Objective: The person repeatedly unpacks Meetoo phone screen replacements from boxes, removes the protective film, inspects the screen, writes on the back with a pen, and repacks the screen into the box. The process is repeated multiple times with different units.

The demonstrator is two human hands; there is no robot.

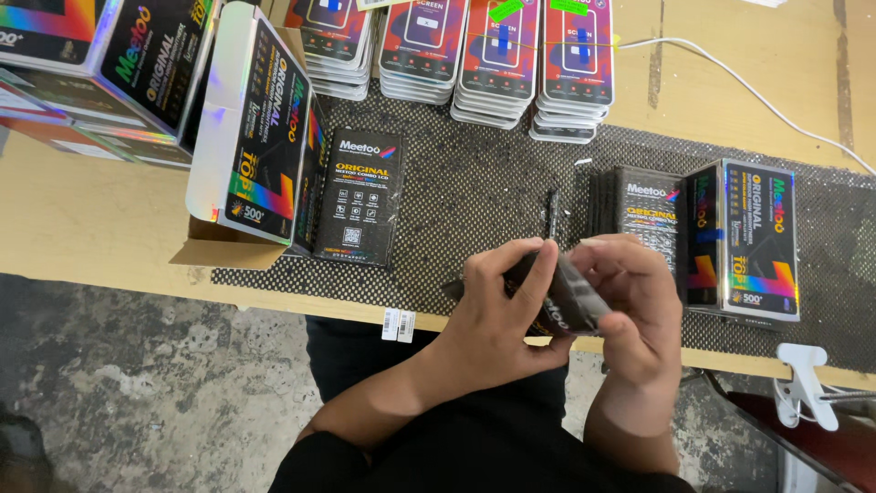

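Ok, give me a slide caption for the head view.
Both hands, left hand and right hand, hold a flat black glossy package above the dotted black mat.

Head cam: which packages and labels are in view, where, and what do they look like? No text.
Small black packet: held by left hand and right hand.
Black flat box: upright, mat centre-left, rainbow accent.
Silver-edged box: mat right, black-rainbow face.
Stacked packs: top, white trays, red-purple fronts.
White sticker: table's front edge.

Black sleeve (566,297) — black dotted mat (484,196)
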